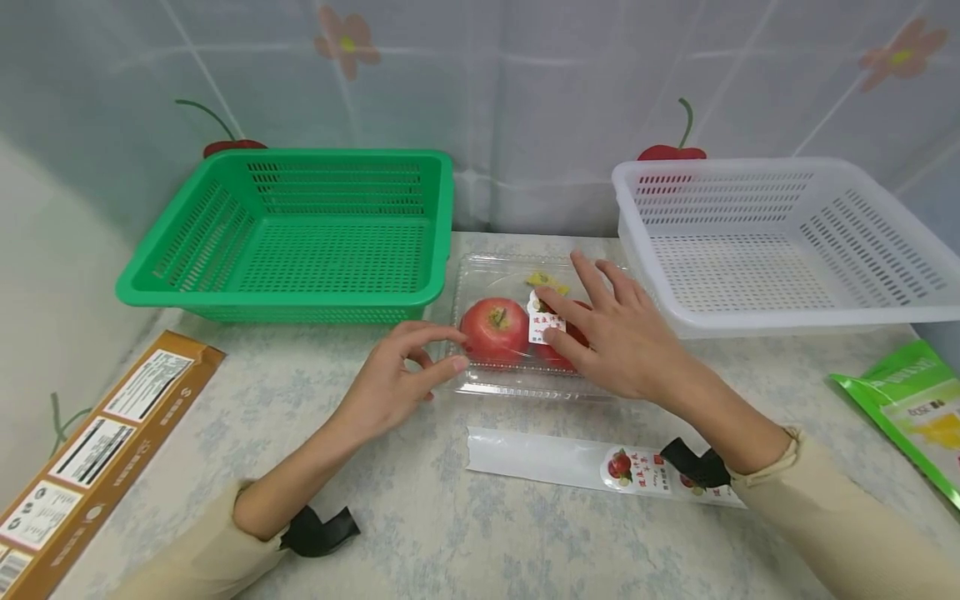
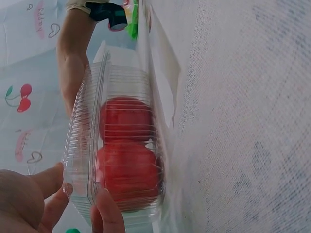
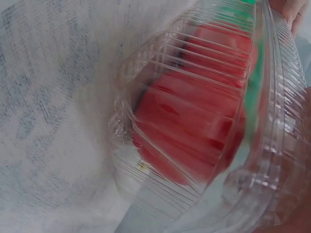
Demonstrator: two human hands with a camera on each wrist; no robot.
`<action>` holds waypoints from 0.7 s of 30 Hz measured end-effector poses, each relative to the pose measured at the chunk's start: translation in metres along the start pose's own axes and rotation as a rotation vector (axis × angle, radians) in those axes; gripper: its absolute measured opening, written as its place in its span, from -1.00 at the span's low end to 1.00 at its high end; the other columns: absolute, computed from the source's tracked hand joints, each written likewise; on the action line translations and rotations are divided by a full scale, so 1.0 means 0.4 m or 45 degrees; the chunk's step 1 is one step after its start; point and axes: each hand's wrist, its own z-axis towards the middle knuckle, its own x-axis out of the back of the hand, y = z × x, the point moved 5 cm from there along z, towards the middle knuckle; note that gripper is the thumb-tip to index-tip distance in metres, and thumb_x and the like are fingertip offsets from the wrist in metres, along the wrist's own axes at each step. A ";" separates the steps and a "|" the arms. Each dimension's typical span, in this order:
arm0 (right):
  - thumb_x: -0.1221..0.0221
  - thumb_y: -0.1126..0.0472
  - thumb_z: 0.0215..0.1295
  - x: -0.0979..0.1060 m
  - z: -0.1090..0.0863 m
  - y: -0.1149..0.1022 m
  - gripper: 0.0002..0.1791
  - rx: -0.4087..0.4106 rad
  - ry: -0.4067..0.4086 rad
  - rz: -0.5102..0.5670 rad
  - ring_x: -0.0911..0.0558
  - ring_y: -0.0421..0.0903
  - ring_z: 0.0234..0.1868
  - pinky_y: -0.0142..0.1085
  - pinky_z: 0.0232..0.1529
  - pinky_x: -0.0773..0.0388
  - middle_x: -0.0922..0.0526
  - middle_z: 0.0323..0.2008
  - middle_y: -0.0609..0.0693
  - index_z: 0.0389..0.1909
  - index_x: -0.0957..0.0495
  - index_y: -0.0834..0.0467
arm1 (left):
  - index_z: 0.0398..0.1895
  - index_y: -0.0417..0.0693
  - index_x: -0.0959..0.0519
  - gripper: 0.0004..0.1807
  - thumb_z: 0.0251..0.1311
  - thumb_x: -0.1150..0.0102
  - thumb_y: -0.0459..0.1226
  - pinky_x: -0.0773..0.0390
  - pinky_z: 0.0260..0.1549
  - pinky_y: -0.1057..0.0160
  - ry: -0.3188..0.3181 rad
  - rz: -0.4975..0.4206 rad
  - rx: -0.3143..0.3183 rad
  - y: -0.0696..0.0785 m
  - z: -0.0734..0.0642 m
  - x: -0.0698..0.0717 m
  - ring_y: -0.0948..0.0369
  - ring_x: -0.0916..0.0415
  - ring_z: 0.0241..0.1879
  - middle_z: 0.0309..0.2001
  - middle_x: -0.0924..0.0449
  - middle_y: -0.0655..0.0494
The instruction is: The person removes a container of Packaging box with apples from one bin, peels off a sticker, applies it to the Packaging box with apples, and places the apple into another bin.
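Note:
A clear plastic clamshell box [image 1: 480,275] with its lid down sits mid-table, holding red apples [image 1: 495,327] and a small yellow item [image 1: 547,282] at its back. On the lid is a white sticker [image 1: 537,325] with red print and an apple picture. My right hand [image 1: 622,333] lies over the lid's right half, fingers spread, with thumb and index fingertips touching the sticker. At the box's left front corner, my left hand [image 1: 397,371] holds the edge between thumb and fingers. The left wrist view shows the box [image 2: 87,145] side-on, its ribbed wall before the apples [image 2: 127,170].
A strip of sticker backing [image 1: 540,454] with more apple stickers lies in front of the box. Behind left stands a green basket [image 1: 285,308], behind right a white basket [image 1: 810,321]. A long brown carton [image 1: 112,450] lies far left, a green packet [image 1: 911,408] far right.

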 end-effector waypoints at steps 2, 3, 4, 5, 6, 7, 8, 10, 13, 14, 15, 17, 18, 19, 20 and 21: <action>0.05 -0.21 0.46 -0.003 0.001 0.002 -0.37 0.005 0.031 0.004 0.07 0.30 0.47 0.26 0.36 0.04 0.11 0.54 0.20 0.46 -0.30 -0.07 | 0.05 0.03 -0.65 -0.69 0.26 -0.33 -0.18 -0.60 -0.54 0.04 0.002 0.008 0.005 -0.001 0.000 0.002 -0.05 -0.53 -0.35 0.22 -0.37 0.05; 0.04 -0.21 0.46 -0.004 0.001 0.003 -0.37 0.009 0.047 0.007 0.07 0.28 0.48 0.25 0.36 0.04 0.10 0.54 0.19 0.46 -0.31 -0.06 | 0.05 0.03 -0.65 -0.69 0.26 -0.33 -0.18 -0.60 -0.54 0.04 0.003 0.009 0.008 -0.001 0.000 0.002 -0.05 -0.53 -0.34 0.23 -0.37 0.05; 0.04 -0.21 0.46 -0.005 0.001 0.003 -0.37 0.013 0.065 0.015 0.06 0.27 0.48 0.24 0.37 0.04 0.09 0.54 0.18 0.45 -0.33 -0.05 | 0.06 0.03 -0.65 -0.69 0.26 -0.33 -0.17 -0.60 -0.54 0.04 0.002 0.011 0.011 -0.002 0.000 0.003 -0.06 -0.53 -0.33 0.23 -0.37 0.05; 0.04 -0.21 0.46 -0.006 0.001 0.003 -0.38 0.018 0.084 0.023 0.04 0.27 0.48 0.24 0.37 0.04 0.07 0.54 0.17 0.44 -0.35 -0.04 | 0.06 0.03 -0.65 -0.69 0.26 -0.33 -0.17 -0.60 -0.54 0.04 0.002 0.012 0.013 -0.002 0.000 0.003 -0.06 -0.53 -0.33 0.23 -0.37 0.05; 0.04 -0.20 0.46 -0.006 0.000 0.004 -0.39 0.024 0.104 0.032 0.03 0.26 0.47 0.23 0.38 0.04 0.05 0.54 0.16 0.42 -0.37 -0.03 | 0.06 0.03 -0.65 -0.69 0.26 -0.33 -0.17 -0.60 -0.53 0.03 0.001 0.010 0.016 -0.003 0.000 0.004 -0.06 -0.52 -0.32 0.23 -0.36 0.05; 0.03 -0.20 0.45 -0.007 0.000 0.004 -0.39 0.032 0.124 0.040 0.00 0.25 0.47 0.22 0.38 0.04 0.02 0.54 0.16 0.41 -0.39 -0.01 | 0.06 0.03 -0.65 -0.69 0.26 -0.33 -0.17 -0.60 -0.54 0.05 0.000 0.011 0.017 -0.003 0.000 0.004 -0.06 -0.52 -0.32 0.23 -0.36 0.05; 0.01 -0.19 0.45 -0.006 -0.001 0.004 -0.40 0.039 0.146 0.048 -0.02 0.25 0.46 0.21 0.38 0.04 -0.01 0.53 0.16 0.39 -0.41 0.01 | 0.06 0.03 -0.65 -0.69 0.26 -0.33 -0.17 -0.60 -0.54 0.05 -0.002 0.011 0.017 -0.003 0.000 0.004 -0.05 -0.52 -0.32 0.24 -0.36 0.05; -0.02 -0.16 0.43 -0.005 -0.003 0.004 -0.42 0.052 0.193 0.064 -0.09 0.25 0.44 0.18 0.40 0.03 -0.08 0.51 0.17 0.34 -0.47 0.05 | 0.05 0.03 -0.65 -0.69 0.25 -0.33 -0.17 -0.59 -0.55 0.08 -0.005 0.013 0.015 -0.003 0.001 0.004 -0.04 -0.52 -0.32 0.23 -0.36 0.04; -0.07 -0.11 0.39 -0.002 -0.005 0.003 -0.46 0.070 0.259 0.080 -0.21 0.24 0.39 0.12 0.40 -0.03 -0.21 0.45 0.19 0.25 -0.55 0.11 | 0.05 0.04 -0.66 -0.69 0.25 -0.34 -0.16 -0.55 -0.58 0.15 -0.006 0.021 0.010 -0.004 0.002 0.004 0.01 -0.52 -0.33 0.23 -0.37 0.05; -0.09 -0.10 0.38 -0.001 -0.006 0.002 -0.47 0.077 0.280 0.083 -0.25 0.24 0.37 0.10 0.40 -0.05 -0.26 0.43 0.20 0.22 -0.57 0.12 | 0.04 0.04 -0.66 -0.69 0.24 -0.34 -0.16 -0.54 -0.59 0.15 -0.005 0.023 0.009 -0.004 0.002 0.003 0.02 -0.51 -0.33 0.22 -0.37 0.06; -0.09 -0.09 0.39 0.000 -0.006 0.001 -0.49 0.083 0.298 0.086 -0.28 0.23 0.35 0.08 0.39 -0.07 -0.30 0.40 0.20 0.19 -0.60 0.13 | 0.04 0.04 -0.66 -0.69 0.24 -0.34 -0.16 -0.54 -0.60 0.16 -0.005 0.024 0.007 -0.004 0.002 0.003 0.03 -0.51 -0.33 0.22 -0.38 0.06; -0.09 -0.08 0.39 0.003 -0.008 -0.001 -0.51 0.096 0.334 0.091 -0.34 0.21 0.32 0.06 0.37 -0.13 -0.37 0.35 0.20 0.12 -0.64 0.16 | 0.04 0.05 -0.67 -0.69 0.24 -0.35 -0.15 -0.53 -0.60 0.16 -0.005 0.025 0.005 -0.005 0.002 0.003 0.05 -0.51 -0.34 0.21 -0.38 0.06; -0.09 -0.08 0.39 0.004 -0.009 -0.002 -0.52 0.101 0.351 0.093 -0.37 0.20 0.31 0.05 0.36 -0.15 -0.40 0.33 0.21 0.09 -0.66 0.17 | 0.04 0.05 -0.67 -0.69 0.24 -0.35 -0.15 -0.53 -0.60 0.17 -0.005 0.025 0.004 -0.005 0.003 0.003 0.06 -0.50 -0.34 0.21 -0.38 0.06; -0.10 -0.08 0.38 0.005 -0.010 -0.003 -0.53 0.108 0.371 0.097 -0.39 0.19 0.29 0.05 0.35 -0.18 -0.42 0.31 0.21 0.06 -0.67 0.18 | 0.04 0.05 -0.67 -0.69 0.24 -0.35 -0.15 -0.53 -0.60 0.17 -0.006 0.025 0.004 -0.005 0.003 0.003 0.07 -0.50 -0.34 0.21 -0.38 0.05; -0.11 -0.07 0.37 0.007 -0.011 -0.003 -0.53 0.114 0.391 0.099 -0.41 0.19 0.28 0.04 0.34 -0.21 -0.45 0.29 0.21 0.02 -0.69 0.19 | 0.04 0.06 -0.67 -0.69 0.24 -0.35 -0.15 -0.53 -0.61 0.17 -0.006 0.027 0.003 -0.005 0.003 0.002 0.07 -0.50 -0.34 0.22 -0.38 0.05; -0.11 -0.07 0.36 0.008 -0.012 -0.004 -0.54 0.120 0.412 0.102 -0.43 0.19 0.26 0.04 0.32 -0.24 -0.47 0.27 0.22 -0.01 -0.70 0.20 | 0.04 0.06 -0.67 -0.69 0.24 -0.35 -0.15 -0.53 -0.61 0.17 -0.006 0.027 0.003 -0.005 0.003 0.002 0.07 -0.50 -0.34 0.22 -0.38 0.05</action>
